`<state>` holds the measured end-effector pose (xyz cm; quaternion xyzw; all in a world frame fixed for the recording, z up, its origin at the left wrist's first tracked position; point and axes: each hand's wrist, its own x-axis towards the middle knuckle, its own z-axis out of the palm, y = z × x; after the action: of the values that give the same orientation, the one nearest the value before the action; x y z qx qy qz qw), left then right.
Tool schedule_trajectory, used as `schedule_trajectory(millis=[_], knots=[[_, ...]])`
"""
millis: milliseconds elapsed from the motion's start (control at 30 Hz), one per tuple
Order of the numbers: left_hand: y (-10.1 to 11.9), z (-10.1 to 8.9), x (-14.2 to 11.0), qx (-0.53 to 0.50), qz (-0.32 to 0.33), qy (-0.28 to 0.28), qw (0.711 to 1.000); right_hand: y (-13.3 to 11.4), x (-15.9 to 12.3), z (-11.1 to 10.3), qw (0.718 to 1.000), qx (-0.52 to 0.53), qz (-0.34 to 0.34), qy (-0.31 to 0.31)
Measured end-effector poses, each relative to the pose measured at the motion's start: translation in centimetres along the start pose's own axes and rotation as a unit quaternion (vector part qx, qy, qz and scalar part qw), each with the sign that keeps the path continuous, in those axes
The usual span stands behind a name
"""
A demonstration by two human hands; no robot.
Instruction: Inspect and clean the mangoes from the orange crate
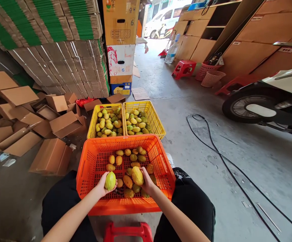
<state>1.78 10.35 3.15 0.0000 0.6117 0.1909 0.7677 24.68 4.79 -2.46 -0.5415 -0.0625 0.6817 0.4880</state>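
Left hand cups yellow-green oval fruit on palm, likely for support; right hand grasps yellow oval fruit from side. Both over orange plastic crate, set between black-trousered knees, presumably for easy reach.

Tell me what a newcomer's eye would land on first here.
Probably the bright orange crate in the middle foreground, with loose fruits spread over its floor. Over it, the left hand holds a yellow-green fruit and the right hand a yellower fruit. Just beyond stand two yellow crates of fruit, side by side, with a green-striped cardboard stack towering at the upper left.
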Motion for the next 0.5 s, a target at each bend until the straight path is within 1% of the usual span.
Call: schedule_trajectory(millis=[33, 100, 167, 300, 400, 500], knots=[[0.0, 0.1, -0.1, 0.012, -0.003, 0.0, 1.0, -0.1, -0.1, 0.1, 1.0, 0.003, 0.002, 0.011], [-0.1, 0.3, -0.4, 0.041, 0.004, 0.018, 0.999, -0.4, -0.5, 0.5, 1.0, 0.004, 0.007, 0.025], [-0.3, 0.5, -0.5, 0.066, 0.024, 0.037, 0.997, -0.7, -1.1, 1.0, 1.0, -0.004, 0.008, 0.017], [-0.6, 0.4, -0.2, 0.095, 0.069, 0.03, 0.993, -1.1, -1.9, 1.6, 1.0, -0.019, 0.0, -0.01], [-0.4, 0.1, 0.1, 0.087, 0.054, 0.034, 0.994, -1.0, -1.8, 1.4, 1.0, -0.016, -0.005, -0.009], [-0.1, -0.1, 0.1, 0.051, 0.025, 0.02, 0.998, -0.5, -1.3, 0.8, 1.0, 0.003, -0.004, 0.015]])
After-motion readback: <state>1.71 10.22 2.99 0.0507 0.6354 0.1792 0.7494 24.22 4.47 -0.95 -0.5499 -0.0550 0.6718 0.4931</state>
